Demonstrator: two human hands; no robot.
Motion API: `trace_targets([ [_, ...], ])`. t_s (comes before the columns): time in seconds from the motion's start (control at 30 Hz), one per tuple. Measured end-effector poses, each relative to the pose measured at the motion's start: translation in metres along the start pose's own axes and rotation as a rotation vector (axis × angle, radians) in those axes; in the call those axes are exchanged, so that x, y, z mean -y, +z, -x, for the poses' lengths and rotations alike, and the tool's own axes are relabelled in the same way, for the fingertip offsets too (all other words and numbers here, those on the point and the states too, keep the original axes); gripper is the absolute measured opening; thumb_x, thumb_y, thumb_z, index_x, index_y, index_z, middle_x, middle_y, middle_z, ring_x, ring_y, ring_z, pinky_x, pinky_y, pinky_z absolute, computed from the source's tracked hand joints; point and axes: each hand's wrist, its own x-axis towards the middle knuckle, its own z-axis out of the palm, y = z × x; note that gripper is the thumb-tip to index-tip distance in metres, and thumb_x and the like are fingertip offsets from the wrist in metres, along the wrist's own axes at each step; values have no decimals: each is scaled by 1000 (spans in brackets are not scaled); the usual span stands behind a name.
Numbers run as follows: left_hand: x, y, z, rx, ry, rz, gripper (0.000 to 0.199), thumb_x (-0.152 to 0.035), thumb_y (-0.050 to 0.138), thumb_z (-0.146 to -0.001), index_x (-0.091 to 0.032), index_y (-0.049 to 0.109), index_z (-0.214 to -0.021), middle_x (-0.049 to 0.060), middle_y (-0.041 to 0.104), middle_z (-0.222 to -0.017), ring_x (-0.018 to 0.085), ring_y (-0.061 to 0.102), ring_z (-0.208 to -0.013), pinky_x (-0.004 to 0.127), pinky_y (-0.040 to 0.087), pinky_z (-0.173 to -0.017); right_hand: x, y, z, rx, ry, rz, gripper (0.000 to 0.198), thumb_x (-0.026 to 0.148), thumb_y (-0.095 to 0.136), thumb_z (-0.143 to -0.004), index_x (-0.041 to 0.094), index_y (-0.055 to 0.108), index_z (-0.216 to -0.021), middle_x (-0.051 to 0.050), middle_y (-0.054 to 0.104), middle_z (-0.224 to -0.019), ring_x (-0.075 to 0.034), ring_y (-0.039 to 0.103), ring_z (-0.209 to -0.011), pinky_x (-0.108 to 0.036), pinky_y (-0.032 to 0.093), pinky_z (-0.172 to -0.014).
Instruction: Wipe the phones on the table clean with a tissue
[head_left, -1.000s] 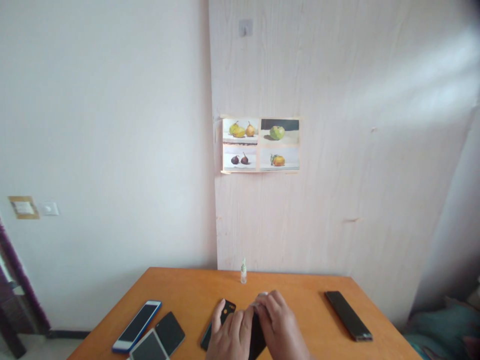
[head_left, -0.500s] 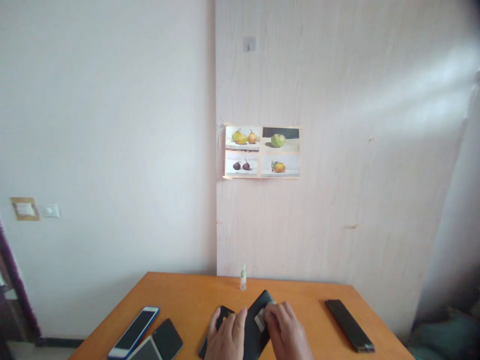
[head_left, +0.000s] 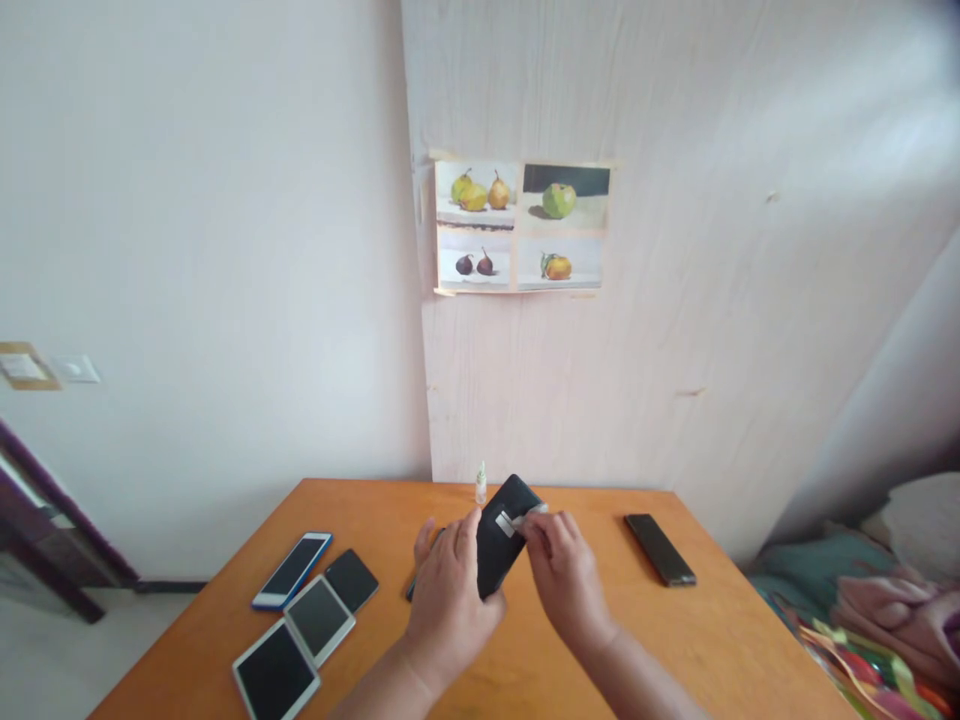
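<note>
My left hand (head_left: 452,575) grips the left side of a black phone (head_left: 495,565), which is tilted up off the table. A small pale rectangular patch (head_left: 505,524) shows on the phone's dark face. At the phone's right edge, my right hand (head_left: 559,560) is closed in a pinch. Something small and whitish (head_left: 525,516) pokes out from its fingertips against the phone, too little of it visible to name. Behind my left hand lies another dark phone (head_left: 411,590), mostly hidden.
The orange-brown table (head_left: 615,650) bears a blue-edged phone (head_left: 292,571), a black phone (head_left: 352,578) and two white-framed devices (head_left: 320,620) on the left. A dark phone (head_left: 660,549) lies on the right. A small clear bottle (head_left: 481,486) stands near the back edge.
The view has tipped downward, showing more table and both forearms. My hands stay at the black phone, the right one still pinched by its right edge.
</note>
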Motion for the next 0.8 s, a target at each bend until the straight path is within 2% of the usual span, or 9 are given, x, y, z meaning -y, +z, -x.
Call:
trace_targets([
  [0.07,1,0,0,-6,9,4,72,-14,59,-71,-19,36,-139,10,64,-119,27,59,-112,56,21,-114,5,5,7,150,-89,-44,20,23,43,-99,24,63,-101,-4,62,-92,-17,61,-80,-26,47,-71],
  [0.13,1,0,2,-11,10,-1,71,-13,59,-72,-18,36,-139,10,63,-120,27,58,-114,57,21,-114,7,6,8,185,-96,-61,20,24,43,-100,24,63,-100,-4,62,-92,-16,61,-79,-25,47,-71],
  [0.23,3,0,4,-7,-5,-20,74,-12,59,-69,-18,36,-139,10,63,-118,26,58,-112,56,21,-115,3,1,-3,-1,21,-15,18,30,47,-99,23,64,-98,-5,60,-89,-17,60,-79,-28,48,-72],
  [0.3,3,0,4,7,-7,-26,75,-11,59,-67,-18,37,-139,9,63,-117,26,59,-111,56,20,-116,2,-1,-8,-54,33,15,18,31,49,-98,23,64,-96,-5,59,-91,-18,60,-82,-29,48,-73],
  [0.43,4,-3,3,23,13,-28,72,-13,59,-70,-18,37,-138,9,64,-118,26,58,-112,57,19,-116,9,5,-4,177,-122,10,18,25,46,-99,24,64,-97,-5,60,-95,-17,60,-84,-28,46,-75],
  [0.47,4,-4,3,20,16,-33,72,-13,59,-70,-18,37,-138,9,63,-118,26,58,-113,57,20,-116,10,6,-5,197,-135,16,18,25,46,-99,24,64,-97,-5,61,-95,-17,59,-85,-28,46,-75],
  [0.63,4,-4,4,25,16,-70,78,-10,59,-65,-17,38,-139,9,64,-118,26,58,-113,57,18,-118,2,5,-19,-28,55,114,19,36,52,-97,23,64,-95,-5,61,-91,-19,59,-85,-29,45,-73],
  [0.67,4,-4,4,30,20,-69,78,-10,59,-64,-17,38,-139,9,64,-117,26,58,-113,57,18,-118,3,6,-20,-17,47,117,19,36,52,-97,23,64,-94,-5,61,-91,-19,59,-83,-29,45,-73],
  [0.8,4,-3,6,40,44,-50,74,-12,59,-66,-18,40,-138,8,64,-115,25,59,-110,57,16,-118,9,11,-18,189,-117,56,18,29,48,-98,24,65,-93,-4,62,-90,-17,59,-82,-27,45,-74],
])
